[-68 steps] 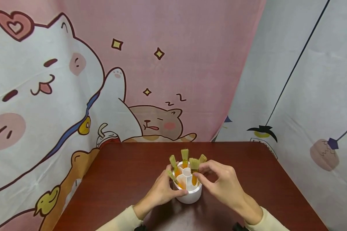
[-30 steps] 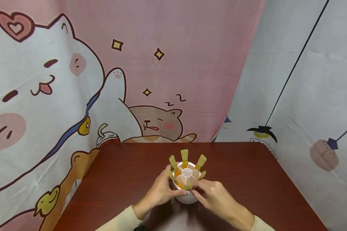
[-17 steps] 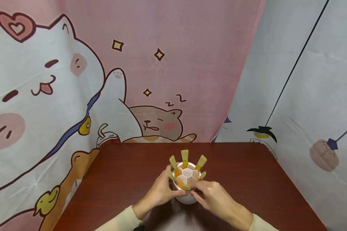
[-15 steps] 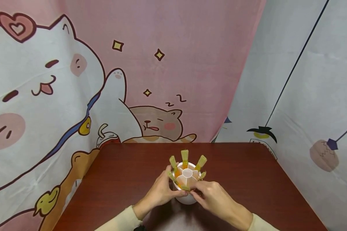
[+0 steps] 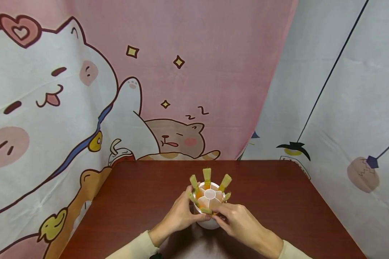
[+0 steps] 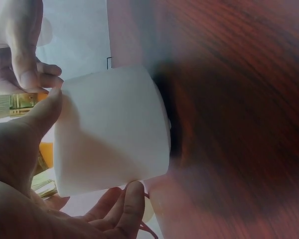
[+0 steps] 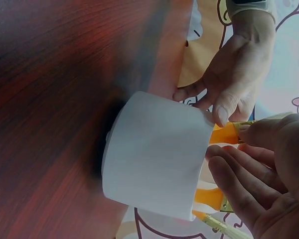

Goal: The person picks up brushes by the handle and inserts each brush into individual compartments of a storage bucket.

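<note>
A white round holder with a divided top stands on the table. My left hand grips its left side, the thumb across the front near the rim. Several flat paintbrushes with pale bristles and orange handles stand bristle-up around the compartments. One paintbrush leans at the front rim beside my left thumb. My right hand pinches this brush at the rim. In the right wrist view, the right thumb lies at its metal band, near the orange handle; the fingers reach toward the holder's opening.
The dark red-brown table stretches around the holder. Behind it hangs a pink and white cloth with cartoon animals, and a pale cloth runs along the right side.
My right hand has lowered the paintbrush from above the holder's right side into its front and shifted it slightly left along the rim. The left hand keeps its grip.
</note>
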{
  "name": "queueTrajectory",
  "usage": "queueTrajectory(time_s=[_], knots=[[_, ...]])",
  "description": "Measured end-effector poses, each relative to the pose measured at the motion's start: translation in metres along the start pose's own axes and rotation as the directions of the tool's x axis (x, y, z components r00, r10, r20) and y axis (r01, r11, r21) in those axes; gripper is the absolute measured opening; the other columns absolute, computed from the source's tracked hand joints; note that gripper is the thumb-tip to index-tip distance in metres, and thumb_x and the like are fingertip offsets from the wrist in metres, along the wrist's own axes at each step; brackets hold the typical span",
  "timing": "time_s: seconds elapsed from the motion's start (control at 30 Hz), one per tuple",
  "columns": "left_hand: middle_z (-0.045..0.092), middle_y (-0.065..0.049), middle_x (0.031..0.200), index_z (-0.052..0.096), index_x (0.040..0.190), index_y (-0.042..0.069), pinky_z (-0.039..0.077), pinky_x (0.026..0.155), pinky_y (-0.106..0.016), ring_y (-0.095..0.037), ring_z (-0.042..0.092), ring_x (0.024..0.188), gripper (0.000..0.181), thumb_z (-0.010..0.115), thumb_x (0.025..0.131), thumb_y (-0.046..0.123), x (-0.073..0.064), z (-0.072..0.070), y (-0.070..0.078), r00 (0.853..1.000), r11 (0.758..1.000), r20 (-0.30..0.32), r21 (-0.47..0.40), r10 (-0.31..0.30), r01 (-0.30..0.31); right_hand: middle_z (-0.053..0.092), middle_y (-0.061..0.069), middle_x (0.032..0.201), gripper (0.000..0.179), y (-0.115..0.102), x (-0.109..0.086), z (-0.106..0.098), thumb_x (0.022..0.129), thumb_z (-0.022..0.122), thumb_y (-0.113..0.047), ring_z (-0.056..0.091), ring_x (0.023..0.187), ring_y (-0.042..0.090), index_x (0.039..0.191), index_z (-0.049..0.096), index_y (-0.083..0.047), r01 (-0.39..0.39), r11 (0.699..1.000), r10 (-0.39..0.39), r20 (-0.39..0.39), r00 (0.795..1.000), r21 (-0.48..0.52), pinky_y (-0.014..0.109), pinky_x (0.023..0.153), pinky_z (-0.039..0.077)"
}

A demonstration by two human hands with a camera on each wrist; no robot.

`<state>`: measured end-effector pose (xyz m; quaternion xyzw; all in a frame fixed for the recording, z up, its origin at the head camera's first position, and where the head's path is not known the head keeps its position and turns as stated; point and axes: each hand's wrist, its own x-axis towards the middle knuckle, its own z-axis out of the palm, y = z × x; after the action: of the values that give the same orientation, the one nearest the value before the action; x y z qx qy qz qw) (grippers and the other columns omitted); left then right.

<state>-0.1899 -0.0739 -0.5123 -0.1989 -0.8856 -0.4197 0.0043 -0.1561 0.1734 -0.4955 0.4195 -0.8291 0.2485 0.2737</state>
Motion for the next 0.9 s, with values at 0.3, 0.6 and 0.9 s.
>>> queueTrajectory(time_s=[0.3, 0.6, 0.9], knots=[[0.062, -0.002, 0.138, 0.038, 0.160, 0.021, 0.055, 0.097, -0.046, -0.020, 0.064, 0.121, 0.111, 0.094, 0.073, 0.061, 0.000, 0.000, -0.001, 1.000, 1.000, 0.011, 0.006, -0.020, 0.020, 0.079, -0.006, 0.099, 0.029, 0.004, -0.004, -0.003, 0.085, 0.091, -0.011, 0.072, 0.081, -0.002, 0.111, 0.078, -0.016, -0.015, 1.000, 0.015, -0.021, 1.000, 0.025, 0.011, 0.068, 0.054], [0.061, 0.000, 0.142, 0.037, 0.161, 0.021, 0.053, 0.101, -0.048, -0.020, 0.064, 0.124, 0.113, 0.096, 0.072, 0.058, 0.001, 0.001, -0.001, 1.000, 1.000, 0.010, -0.010, -0.012, 0.012, 0.076, -0.009, 0.093, 0.026, 0.011, -0.009, -0.012, 0.084, 0.090, -0.009, 0.070, 0.078, -0.004, 0.104, 0.078, -0.018, 0.013, 0.998, -0.010, -0.038, 0.999, 0.056, 0.014, 0.067, 0.056], [0.061, -0.004, 0.142, 0.035, 0.163, 0.016, 0.053, 0.102, -0.050, -0.021, 0.066, 0.121, 0.118, 0.098, 0.071, 0.056, -0.001, -0.001, 0.000, 1.000, 1.000, 0.002, 0.002, -0.019, 0.019, 0.074, -0.016, 0.089, 0.021, 0.021, -0.009, -0.024, 0.083, 0.091, -0.016, 0.068, 0.074, -0.007, 0.099, 0.077, -0.022, 0.015, 1.000, -0.015, -0.023, 1.000, 0.017, 0.011, 0.065, 0.053]])
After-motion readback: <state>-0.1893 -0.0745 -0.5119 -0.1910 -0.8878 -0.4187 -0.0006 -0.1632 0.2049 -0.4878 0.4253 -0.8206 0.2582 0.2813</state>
